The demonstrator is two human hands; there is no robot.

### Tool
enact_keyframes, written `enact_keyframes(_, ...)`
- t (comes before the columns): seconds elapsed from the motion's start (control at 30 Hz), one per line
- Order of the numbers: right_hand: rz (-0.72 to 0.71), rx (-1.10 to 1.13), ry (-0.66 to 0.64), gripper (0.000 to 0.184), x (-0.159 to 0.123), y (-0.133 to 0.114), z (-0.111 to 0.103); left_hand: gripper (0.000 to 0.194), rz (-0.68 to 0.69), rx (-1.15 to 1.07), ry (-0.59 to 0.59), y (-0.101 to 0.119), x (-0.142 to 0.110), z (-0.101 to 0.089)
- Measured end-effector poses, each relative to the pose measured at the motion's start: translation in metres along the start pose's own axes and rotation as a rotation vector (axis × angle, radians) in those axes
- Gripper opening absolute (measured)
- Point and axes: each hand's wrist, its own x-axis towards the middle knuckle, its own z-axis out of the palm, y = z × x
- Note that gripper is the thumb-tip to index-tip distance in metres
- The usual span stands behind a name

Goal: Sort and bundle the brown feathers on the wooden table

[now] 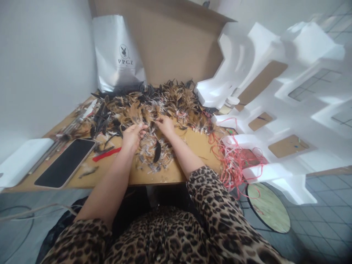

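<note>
Over the middle of the table, my left hand [132,138] is closed on a small bunch of brown feathers [135,112], whose tips fan out away from me. Close by on the right, my right hand [166,127] has its thumb and fingers pinched together near a brown feather [149,116]; the quill end at the fingertips is too small to make out clearly. Beneath and in front of both hands lies a heap of loose feathers [154,152] with pale quills and one dark feather [157,151]. Behind them stretches a wide pile of brown and black feathers [178,98].
A phone [65,164], a white box-like object [23,159] and a red strip [106,154] lie at left. A silver bag [117,55] stands behind. At right are tangled pink ribbons [233,161], white foam packing [291,128] and a round stool [268,207].
</note>
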Motion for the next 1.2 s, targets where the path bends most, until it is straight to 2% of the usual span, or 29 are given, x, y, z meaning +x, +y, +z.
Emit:
enact_keyframes(0.13,0.005,-0.044,-0.071,0.011,0.007,-0.012,0.004,0.024,-0.017,-0.008,-0.004,0.0,-0.001,0.0)
enact_keyframes(0.2,0.051,0.034,-0.088,0.01,0.01,-0.016,0.002,0.024,-0.023,-0.005,0.001,0.0,-0.001,0.0)
enact_keyframes(0.3,0.143,0.427,-0.121,0.013,0.01,-0.026,-0.006,0.023,-0.033,-0.012,0.01,0.0,-0.001,0.0)
enact_keyframes(0.37,0.217,0.733,-0.205,0.019,0.007,-0.034,-0.012,0.022,-0.046,-0.023,0.005,-0.001,0.0,0.0)
enact_keyframes(0.47,0.238,0.931,-0.284,0.024,0.002,-0.045,-0.015,0.021,-0.067,-0.041,0.001,-0.001,-0.001,0.0)
enact_keyframes(0.6,0.205,0.831,-0.253,0.022,-0.002,-0.038,-0.008,0.019,-0.077,-0.09,0.019,0.001,-0.001,0.0)
enact_keyframes(0.73,0.057,0.407,-0.141,0.015,0.0,-0.013,-0.003,0.015,-0.05,-0.103,0.069,0.001,0.001,-0.002)
enact_keyframes(0.83,0.034,0.196,-0.159,0.013,0.001,-0.002,-0.007,0.014,-0.027,-0.097,0.101,0.001,0.004,-0.005)
enact_keyframes(0.93,0.047,0.213,-0.247,0.009,0.0,-0.002,-0.013,0.013,-0.013,-0.094,0.103,0.0,0.006,-0.006)
enact_keyframes(1.07,0.088,0.388,-0.404,0.015,-0.001,-0.007,-0.016,0.012,-0.007,-0.089,0.086,0.0,0.007,-0.005)
enact_keyframes(1.2,0.122,0.477,-0.416,0.025,-0.003,-0.009,-0.017,0.01,-0.016,-0.078,0.08,0.001,0.005,-0.004)
